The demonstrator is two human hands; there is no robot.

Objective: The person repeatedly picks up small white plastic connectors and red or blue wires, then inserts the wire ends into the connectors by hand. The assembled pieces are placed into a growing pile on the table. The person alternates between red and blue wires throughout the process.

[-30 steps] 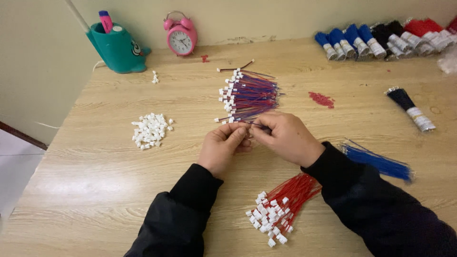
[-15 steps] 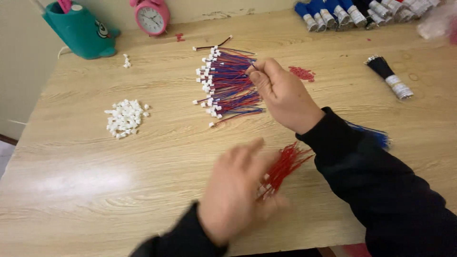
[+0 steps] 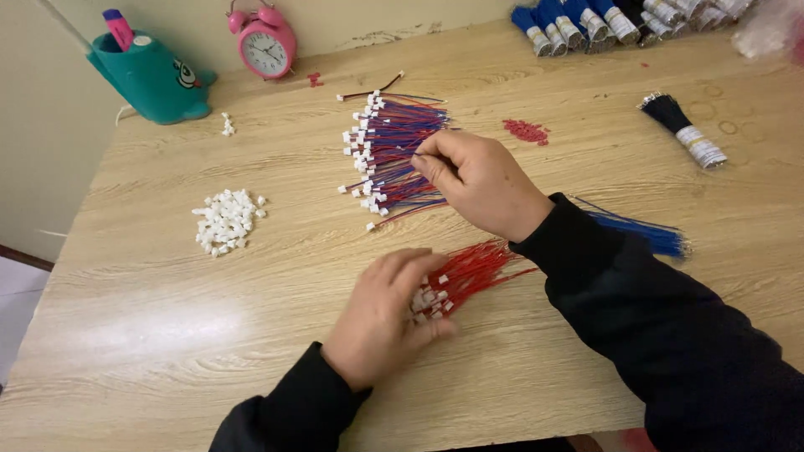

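On the wooden table (image 3: 167, 335), bare board lies open at the near left, running to the near edge and the left edge, past which the floor shows. The left hand (image 3: 385, 318) lies palm down near the middle, fingers curled over the white-tipped ends of the red wires (image 3: 473, 269), pressing on them; whether it pinches any is hidden under the fingers. The right hand (image 3: 481, 180) reaches farther in, thumb and forefinger pinched on a strand of the mixed wires (image 3: 394, 155), a fan of red and blue leads with white plugs pointing left. Blue wires (image 3: 645, 234) poke out from behind the right sleeve, partly covered. A heap of white plugs (image 3: 224, 219) sits well to the left. Far left stand a teal holder (image 3: 151, 75) and a pink clock (image 3: 266, 42); a black bundle (image 3: 682, 130) lies right, and wire rolls (image 3: 603, 25) are cut off at the far edge.
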